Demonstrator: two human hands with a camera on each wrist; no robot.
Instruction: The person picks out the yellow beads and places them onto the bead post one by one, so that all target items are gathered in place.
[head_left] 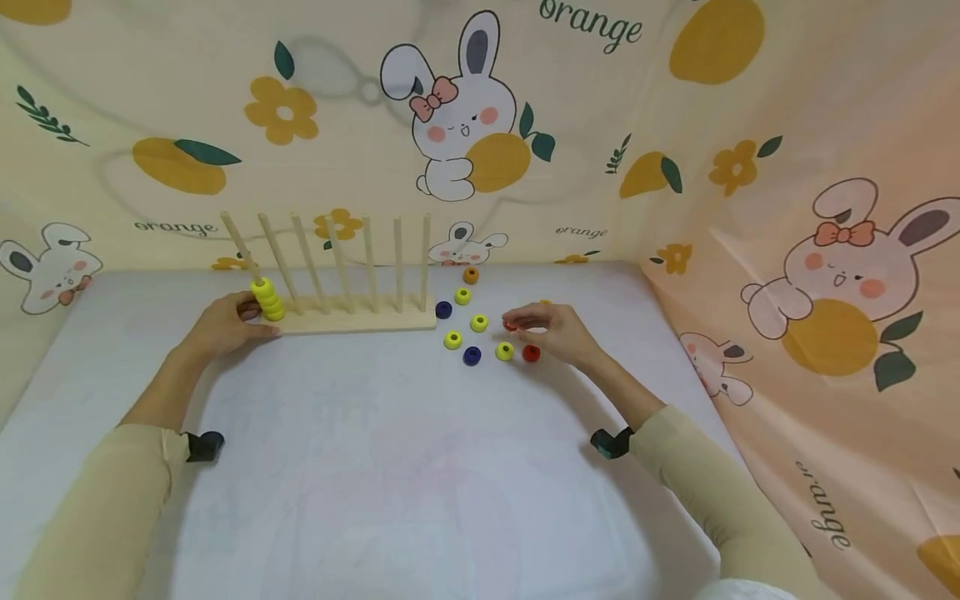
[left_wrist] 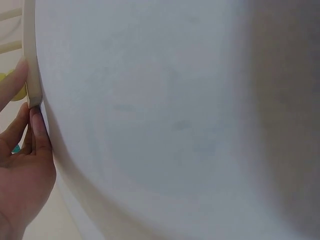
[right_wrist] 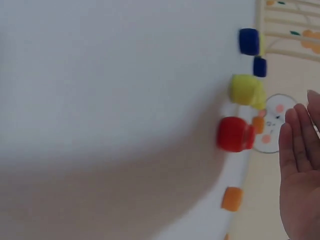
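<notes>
My left hand (head_left: 225, 327) grips the left end of a wooden peg rack (head_left: 360, 318), thumb along the front edge of its base. In the left wrist view, fingertips (left_wrist: 36, 117) sit right at the base's end. Yellow beads (head_left: 267, 300) are stacked on the leftmost peg, beside the fingers. My right hand (head_left: 551, 332) hovers over the loose beads with its fingers extended, fingertips close above a red bead (head_left: 510, 326). Another red bead (head_left: 531, 353) lies below that hand, next to a yellow bead (head_left: 505, 351). Nothing shows between the right fingers.
More loose beads lie right of the rack: yellow (head_left: 479, 322), dark blue (head_left: 472, 356) and orange (head_left: 471, 275). One bead (head_left: 545, 302) is partly hidden behind the right hand. Several upright pegs (head_left: 369, 265) stand bare. A patterned cloth (head_left: 337, 125) hangs behind the table.
</notes>
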